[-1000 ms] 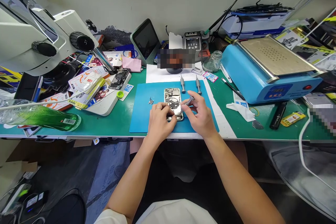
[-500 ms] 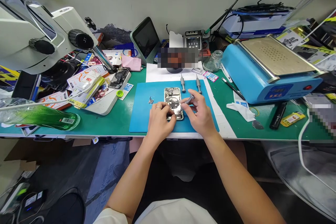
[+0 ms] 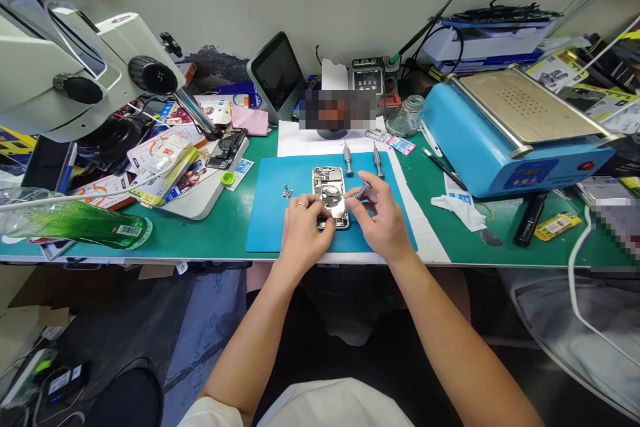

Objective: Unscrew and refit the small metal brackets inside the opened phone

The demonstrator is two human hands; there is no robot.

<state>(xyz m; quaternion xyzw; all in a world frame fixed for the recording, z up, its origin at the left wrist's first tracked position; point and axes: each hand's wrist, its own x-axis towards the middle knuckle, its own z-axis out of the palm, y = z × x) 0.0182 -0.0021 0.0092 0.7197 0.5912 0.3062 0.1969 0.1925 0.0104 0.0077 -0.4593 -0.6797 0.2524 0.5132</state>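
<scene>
An opened smartphone (image 3: 330, 180) lies on the blue mat (image 3: 265, 213) with its inner parts showing. My left hand (image 3: 306, 223) is closed at its lower left edge, thumb and fingers bent over the frame; the fingertips are partly hidden. Between the thumb and fingers of my right hand (image 3: 383, 217) is a small grey screwdriver (image 3: 363, 189), slanted with its tip end toward the phone's right side. Two more precision screwdrivers, one (image 3: 348, 160) above the phone and another (image 3: 378, 161) to its right, rest near the mat's far edge. Tiny metal parts (image 3: 287, 191) lie left of the phone.
A blue heating plate machine (image 3: 500, 147) occupies the right, beside a glass jar (image 3: 407, 117) and a black pen-like tool (image 3: 444, 169). Over the left side reaches a microscope arm (image 3: 125, 67). A green bottle (image 3: 100, 223) lies near the front left edge, close to piled boxes (image 3: 165, 153).
Hardly anything differs. The screwdriver in my right hand has tilted very slightly, while my left hand and the phone keep their places.
</scene>
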